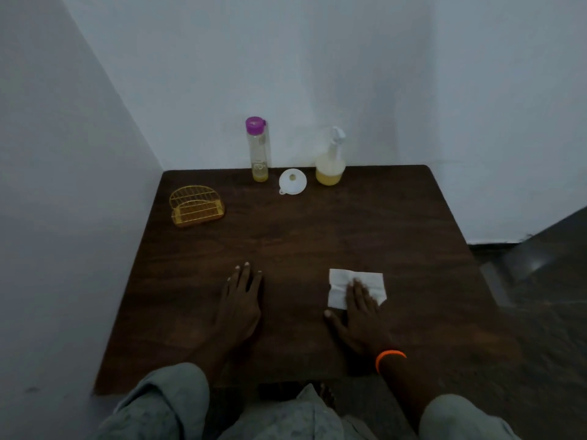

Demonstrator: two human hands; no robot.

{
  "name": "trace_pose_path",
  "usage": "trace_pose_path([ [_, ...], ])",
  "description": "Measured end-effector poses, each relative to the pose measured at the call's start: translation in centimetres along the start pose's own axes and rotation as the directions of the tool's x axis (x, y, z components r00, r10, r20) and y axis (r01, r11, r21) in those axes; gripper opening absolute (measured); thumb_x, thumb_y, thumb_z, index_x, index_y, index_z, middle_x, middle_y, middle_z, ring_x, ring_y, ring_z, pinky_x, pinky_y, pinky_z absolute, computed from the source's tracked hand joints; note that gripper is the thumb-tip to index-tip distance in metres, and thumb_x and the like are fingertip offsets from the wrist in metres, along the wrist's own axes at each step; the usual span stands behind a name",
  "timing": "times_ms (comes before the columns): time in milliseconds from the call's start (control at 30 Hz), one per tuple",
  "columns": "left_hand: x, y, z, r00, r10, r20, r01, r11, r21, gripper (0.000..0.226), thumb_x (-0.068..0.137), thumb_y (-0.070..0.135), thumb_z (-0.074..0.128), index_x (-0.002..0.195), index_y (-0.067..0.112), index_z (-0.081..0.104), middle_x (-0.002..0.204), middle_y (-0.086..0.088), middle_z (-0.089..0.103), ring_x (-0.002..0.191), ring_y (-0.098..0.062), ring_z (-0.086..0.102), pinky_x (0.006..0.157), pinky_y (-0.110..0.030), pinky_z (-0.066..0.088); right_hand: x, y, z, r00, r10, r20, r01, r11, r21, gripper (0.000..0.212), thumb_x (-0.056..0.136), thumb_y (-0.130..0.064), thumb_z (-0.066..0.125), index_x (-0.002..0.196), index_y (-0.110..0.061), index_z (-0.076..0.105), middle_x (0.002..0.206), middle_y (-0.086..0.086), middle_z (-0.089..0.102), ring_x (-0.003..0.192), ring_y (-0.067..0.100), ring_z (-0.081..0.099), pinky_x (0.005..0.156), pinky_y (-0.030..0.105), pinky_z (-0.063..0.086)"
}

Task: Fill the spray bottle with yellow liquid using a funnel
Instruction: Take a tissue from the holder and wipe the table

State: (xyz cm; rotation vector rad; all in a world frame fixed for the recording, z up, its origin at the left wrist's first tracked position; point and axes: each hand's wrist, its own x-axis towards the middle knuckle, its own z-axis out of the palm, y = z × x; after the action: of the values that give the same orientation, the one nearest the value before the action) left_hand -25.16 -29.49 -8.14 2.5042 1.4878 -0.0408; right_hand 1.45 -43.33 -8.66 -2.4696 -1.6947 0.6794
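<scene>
Head view, items logged from the task's thing outward:

1. Spray bottle: upright at the table's far edge, right of centre, white trigger head fitted, yellow liquid in its lower part.
2. Funnel: white, lying on the table just left of the spray bottle, mouth facing up.
3. Clear bottle: tall, purple cap on, a little yellow liquid at the bottom, standing left of the funnel.
4. Wire holder: yellow, near the far left corner, well apart from the bottles.
5. Tissue: white, flat on the near right of the table.
6. Right hand: fingers straight, pressing on the tissue; orange band on the wrist.
7. Left hand: flat on bare wood, fingers straight, holding nothing.
</scene>
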Motion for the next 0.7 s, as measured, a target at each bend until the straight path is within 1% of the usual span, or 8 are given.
trace_pose_path([
  [167,-0.2,0.4,0.1,1.000,0.022,0.008,-0.022,1.000,0.008,0.071,0.090,0.020,0.046,0.156,0.016,0.023,0.165,-0.013,0.013,0.152,-0.034,0.011,0.121,-0.050,0.021,-0.8,-0.8,0.7,0.997,0.082,-0.008,-0.081,0.995,0.060,0.110,0.083,-0.088,0.015,0.157,-0.012,-0.013,0.165,0.009,-0.017,0.153,0.023,-0.015,0.125,0.046,-0.003],
  [267,-0.8,-0.4,0.0,1.000,-0.023,0.007,0.023,1.000,0.002,0.070,0.091,0.020,0.047,0.156,0.017,0.023,0.165,-0.013,0.009,0.153,-0.033,0.007,0.121,-0.050,0.021,-1.0,-3.9,1.8,0.999,0.031,-0.024,-0.030,0.999,0.034,0.111,0.082,-0.088,0.015,0.157,-0.011,-0.010,0.166,0.010,-0.011,0.154,0.024,-0.010,0.126,0.046,0.001],
  [433,-2.4,-2.0,-0.5,0.993,-0.119,0.015,0.120,0.993,-0.017,0.068,0.091,0.021,0.048,0.156,0.017,0.025,0.165,-0.012,0.009,0.153,-0.032,0.008,0.122,-0.050,0.021,-2.0,-11.0,4.4,0.976,-0.215,0.045,0.216,0.976,-0.015,0.110,0.083,-0.087,0.017,0.157,-0.009,-0.009,0.165,0.013,-0.013,0.154,0.028,-0.010,0.125,0.050,0.003],
  [500,-3.2,-2.7,-0.5,0.989,-0.145,0.013,0.145,0.989,-0.006,0.067,0.092,0.031,0.050,0.154,0.017,0.029,0.164,-0.013,0.012,0.151,-0.033,0.013,0.120,-0.053,0.026,-2.8,-13.5,5.5,0.934,-0.339,0.111,0.344,0.939,-0.024,0.109,0.085,-0.086,0.019,0.158,-0.008,-0.003,0.166,0.015,-0.009,0.154,0.030,-0.005,0.125,0.051,0.007],
  [533,-3.6,-3.0,-0.3,0.987,-0.161,0.017,0.161,0.987,0.001,0.069,0.091,0.035,0.053,0.154,0.017,0.031,0.164,-0.013,0.014,0.151,-0.034,0.015,0.119,-0.052,0.027,-3.3,-14.4,6.1,0.904,-0.403,0.141,0.411,0.911,-0.037,0.109,0.085,-0.085,0.020,0.158,-0.006,0.004,0.166,0.016,-0.001,0.154,0.031,0.002,0.124,0.053,0.013],
  [600,-4.2,-3.4,-0.1,0.980,-0.200,0.024,0.200,0.980,0.005,0.071,0.087,0.032,0.061,0.152,0.016,0.036,0.163,-0.015,0.018,0.150,-0.034,0.018,0.119,-0.051,0.027,-4.1,-15.7,7.6,0.838,-0.510,0.194,0.529,0.847,-0.058,0.106,0.086,-0.085,0.021,0.156,-0.004,0.022,0.163,0.019,0.018,0.151,0.033,0.021,0.118,0.055,0.029],
  [633,-4.5,-3.6,0.1,0.978,-0.208,0.023,0.208,0.978,0.009,0.073,0.085,0.031,0.064,0.151,0.015,0.037,0.163,-0.016,0.019,0.150,-0.034,0.019,0.118,-0.051,0.028,-4.5,-15.9,8.2,0.810,-0.548,0.209,0.570,0.819,-0.062,0.106,0.086,-0.085,0.020,0.155,-0.004,0.024,0.162,0.019,0.022,0.150,0.033,0.023,0.116,0.056,0.031],
  [700,-5.1,-3.7,0.2,0.978,-0.208,0.025,0.208,0.978,0.023,0.075,0.085,0.032,0.065,0.152,0.015,0.036,0.162,-0.018,0.019,0.150,-0.036,0.019,0.118,-0.052,0.029,-4.8,-15.8,8.9,0.772,-0.593,0.229,0.620,0.782,-0.062,0.106,0.087,-0.084,0.018,0.156,-0.005,0.020,0.164,0.017,0.017,0.152,0.032,0.018,0.118,0.056,0.026],
])
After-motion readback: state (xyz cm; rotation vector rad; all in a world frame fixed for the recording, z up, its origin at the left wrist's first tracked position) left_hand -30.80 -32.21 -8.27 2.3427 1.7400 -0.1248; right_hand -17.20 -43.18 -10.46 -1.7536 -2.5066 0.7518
